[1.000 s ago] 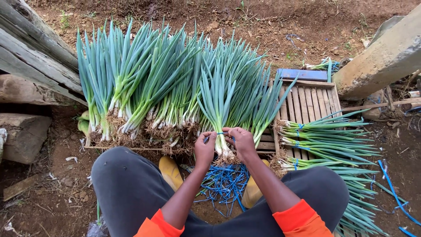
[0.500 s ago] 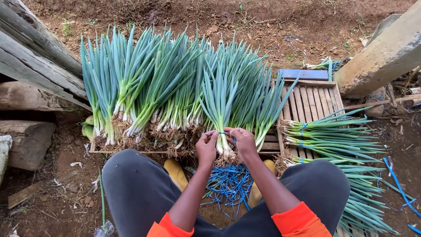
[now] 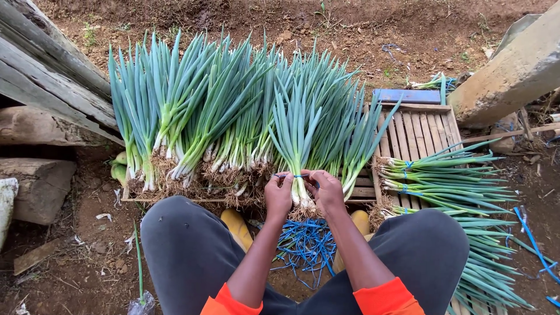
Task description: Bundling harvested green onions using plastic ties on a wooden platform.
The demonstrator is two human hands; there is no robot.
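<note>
A bunch of green onions (image 3: pixel 300 131) stands upright on a wooden pallet in front of me, roots down. My left hand (image 3: pixel 279 195) and my right hand (image 3: pixel 325 191) clasp its white stems from either side. A thin blue tie (image 3: pixel 300 175) runs around the stems between my fingers. Both hands pinch this tie against the bunch. Below my hands, between my yellow boots, lies a pile of loose blue ties (image 3: pixel 306 246).
Several more onion bunches (image 3: pixel 192 116) stand along the pallet to the left. Tied bunches (image 3: pixel 449 178) lie flat on a slatted crate (image 3: pixel 417 131) at the right. Wooden planks (image 3: pixel 41 76) and logs are at the left, a concrete post (image 3: pixel 513 70) at the right.
The view has shifted slightly. My hands stay on the same bunch, fingers working the blue tie around its stems.
</note>
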